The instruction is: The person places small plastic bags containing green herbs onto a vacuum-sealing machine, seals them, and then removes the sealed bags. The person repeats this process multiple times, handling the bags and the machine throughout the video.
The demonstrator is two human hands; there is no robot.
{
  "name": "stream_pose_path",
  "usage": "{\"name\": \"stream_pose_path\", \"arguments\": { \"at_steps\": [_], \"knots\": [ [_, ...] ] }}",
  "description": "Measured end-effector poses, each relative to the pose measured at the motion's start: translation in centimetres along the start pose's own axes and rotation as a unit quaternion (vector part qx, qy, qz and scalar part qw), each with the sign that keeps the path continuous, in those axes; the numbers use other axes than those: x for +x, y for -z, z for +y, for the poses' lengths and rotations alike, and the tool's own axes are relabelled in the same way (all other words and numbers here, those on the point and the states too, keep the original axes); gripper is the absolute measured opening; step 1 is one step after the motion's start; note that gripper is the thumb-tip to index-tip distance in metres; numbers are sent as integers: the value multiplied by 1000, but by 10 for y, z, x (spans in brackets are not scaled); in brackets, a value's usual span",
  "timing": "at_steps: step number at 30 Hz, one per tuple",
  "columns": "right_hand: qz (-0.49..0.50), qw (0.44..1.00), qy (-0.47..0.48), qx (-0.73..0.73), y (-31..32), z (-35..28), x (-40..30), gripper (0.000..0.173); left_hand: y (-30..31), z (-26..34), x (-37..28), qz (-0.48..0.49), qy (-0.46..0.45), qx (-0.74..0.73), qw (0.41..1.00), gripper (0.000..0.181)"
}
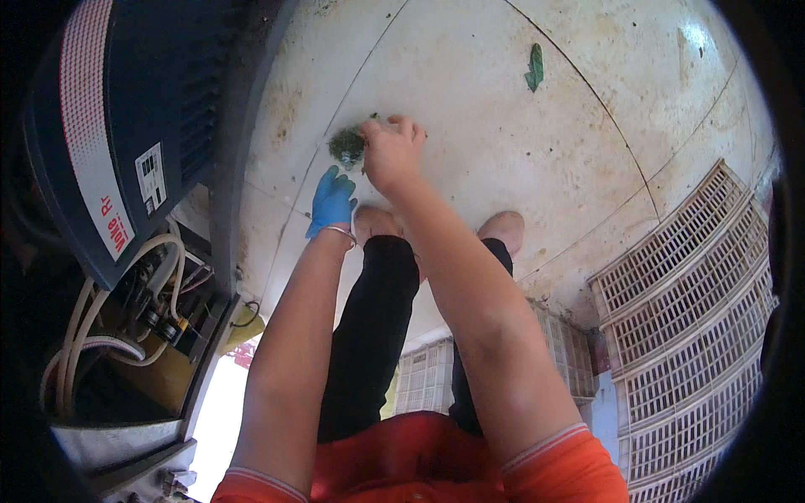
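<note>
My left hand (pixel 333 200), in a blue glove with a bangle at its wrist, is just below a dark green clump of plant bits (pixel 346 146) over the white tiled floor (pixel 453 144). Its fingers are slightly spread, with nothing visible in them. My bare right hand (pixel 395 149) is at the clump's right edge, its fingers bent. Whether its fingertips pinch any of the clump is hidden by the hand. A small green scrap shows just above the clump.
A green leaf (pixel 534 68) lies farther off on the stained floor. Plastic crates (pixel 679 302) are stacked at the right, and another crate (pixel 424 377) is behind my feet. At the left is a dark machine housing (pixel 151 113) with hoses (pixel 78 333) below it.
</note>
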State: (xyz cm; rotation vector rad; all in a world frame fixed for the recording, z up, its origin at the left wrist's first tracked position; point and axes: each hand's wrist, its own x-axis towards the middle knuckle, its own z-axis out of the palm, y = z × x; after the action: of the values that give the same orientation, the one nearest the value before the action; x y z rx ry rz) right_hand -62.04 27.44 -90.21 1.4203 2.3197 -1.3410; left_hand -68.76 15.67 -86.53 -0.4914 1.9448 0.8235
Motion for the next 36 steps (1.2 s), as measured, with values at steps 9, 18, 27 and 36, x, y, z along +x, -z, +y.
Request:
{"name": "stream_pose_path", "arguments": {
  "at_steps": [9,18,27,36],
  "knots": [
    [23,905,422,-50,125,-22,-123,12,36,-18,-61,-90,-379,214,896,71],
    [103,962,236,94,135,27,-83,24,16,-3,-118,-150,-231,143,951,51],
    [43,978,90,-181,31,92,-16,20,24,9,-122,-20,-283,279,917,40],
    [184,981,24,57,302,23,-226,19,-15,77,-333,-149,-272,224,924,44]
  ]
}}
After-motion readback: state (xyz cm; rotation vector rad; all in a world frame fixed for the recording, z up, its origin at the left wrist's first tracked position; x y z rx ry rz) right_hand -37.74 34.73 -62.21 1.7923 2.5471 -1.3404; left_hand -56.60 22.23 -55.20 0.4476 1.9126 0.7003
